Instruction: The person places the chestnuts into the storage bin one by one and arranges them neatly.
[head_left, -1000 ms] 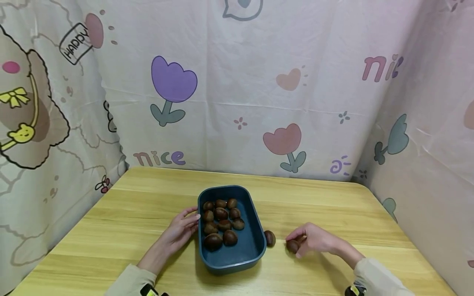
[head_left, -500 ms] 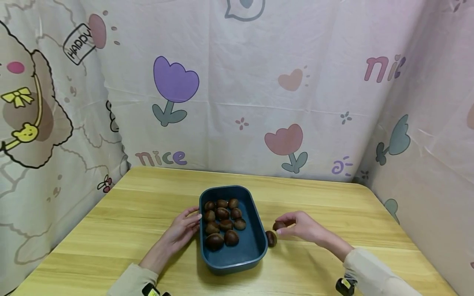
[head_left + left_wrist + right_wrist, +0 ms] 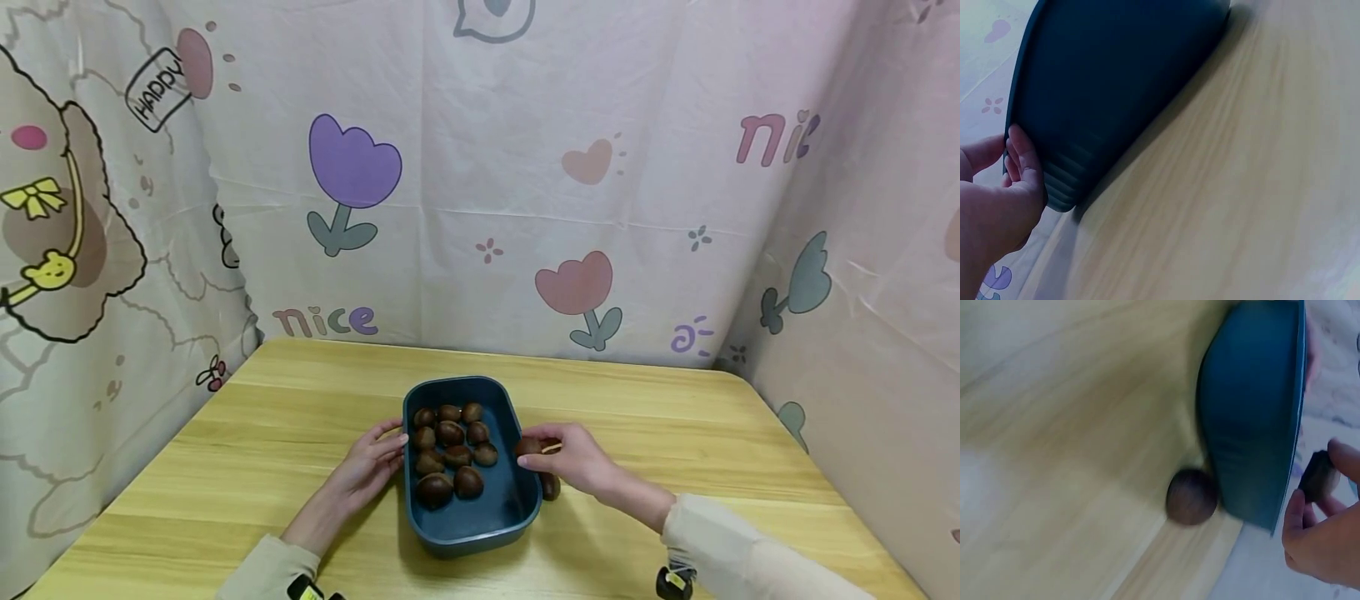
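Observation:
A dark blue rectangular plastic box [image 3: 498, 508] stands on the table with several brown chestnuts [image 3: 450, 433] in its left and far parts. My left hand [image 3: 372, 461] holds the box's left side, its fingertips at the rim; in the left wrist view, the fingers [image 3: 1025, 156] lie against the outer wall. Above the box's right rim, my right hand [image 3: 573, 460] pinches a chestnut [image 3: 528, 447] between thumb and fingers; this chestnut [image 3: 1320, 476] also shows in the right wrist view. Another chestnut [image 3: 551, 486] lies on the table beside the box's right wall, partly hidden by my right hand.
The light wooden table [image 3: 315, 392] extends around the box on all sides. A pale printed cloth [image 3: 480, 292] hangs behind the table and along its left and right sides.
My right hand has picked up the farther chestnut from the table and carried it left and up to the box's right rim. The left hand has stayed at the box.

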Available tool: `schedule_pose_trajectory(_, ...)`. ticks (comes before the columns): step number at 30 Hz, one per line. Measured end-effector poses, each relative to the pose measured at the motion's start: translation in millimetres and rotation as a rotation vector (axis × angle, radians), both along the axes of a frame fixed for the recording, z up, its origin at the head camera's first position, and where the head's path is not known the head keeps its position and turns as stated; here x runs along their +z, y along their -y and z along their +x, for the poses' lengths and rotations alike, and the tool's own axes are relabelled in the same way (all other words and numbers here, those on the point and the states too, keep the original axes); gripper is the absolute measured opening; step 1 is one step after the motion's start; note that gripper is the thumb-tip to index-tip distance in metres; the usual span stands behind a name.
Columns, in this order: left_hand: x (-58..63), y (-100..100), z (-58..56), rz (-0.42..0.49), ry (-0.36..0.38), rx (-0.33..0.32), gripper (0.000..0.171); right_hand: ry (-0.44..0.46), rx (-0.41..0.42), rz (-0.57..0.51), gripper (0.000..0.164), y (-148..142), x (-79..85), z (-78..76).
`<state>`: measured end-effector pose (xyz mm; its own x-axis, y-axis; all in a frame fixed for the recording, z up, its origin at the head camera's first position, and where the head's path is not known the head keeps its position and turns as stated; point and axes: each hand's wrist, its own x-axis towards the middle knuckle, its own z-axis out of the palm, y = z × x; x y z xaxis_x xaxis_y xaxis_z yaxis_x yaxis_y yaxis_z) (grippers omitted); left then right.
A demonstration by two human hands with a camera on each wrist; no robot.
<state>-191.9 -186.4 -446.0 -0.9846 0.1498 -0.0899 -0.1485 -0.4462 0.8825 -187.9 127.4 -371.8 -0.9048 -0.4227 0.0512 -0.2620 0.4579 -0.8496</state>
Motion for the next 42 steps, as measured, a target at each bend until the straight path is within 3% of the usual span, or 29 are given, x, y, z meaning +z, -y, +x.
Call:
schedule_pose_trajectory(7, 0.6, 0, 0.6, 0.013, 0.000, 0.012, 0.026, 0.042, -0.029, 0.019, 0.037, 32, 7.7, 6.0)
schedule_pose_trajectory(13, 1.5, 1, 1.1, 0.012, 0.006, 0.017, 0.027, 0.088, -0.003, 0.018, 0.037, 51, 1.8, 5.3)
schedule_pose_trajectory(20, 0.9, 2, 0.9, 0.004, 0.008, 0.020, 0.028, 0.115, -0.090, 0.060, 0.034, 72, -4.4, 8.5)
schedule_pose_trajectory(28, 0.7, 0, 0.5, 0.001, 0.017, 0.019, 0.028, 0.058, -0.117, 0.110, 0.031, 80, -15.9, 8.3)
schedule_pose_trajectory(36, 1.1, -3, -2.2, 0.017, 0.012, 0.009, 0.026, -0.014, -0.143, 0.151, 0.039, 77, -18.6, 7.6)
schedule_pose_trajectory(42, 0.7, -3, -1.8, 0.017, 0.012, 0.011, 0.027, 0.006, -0.134, 0.147, 0.037, 76, -19.9, 7.5)
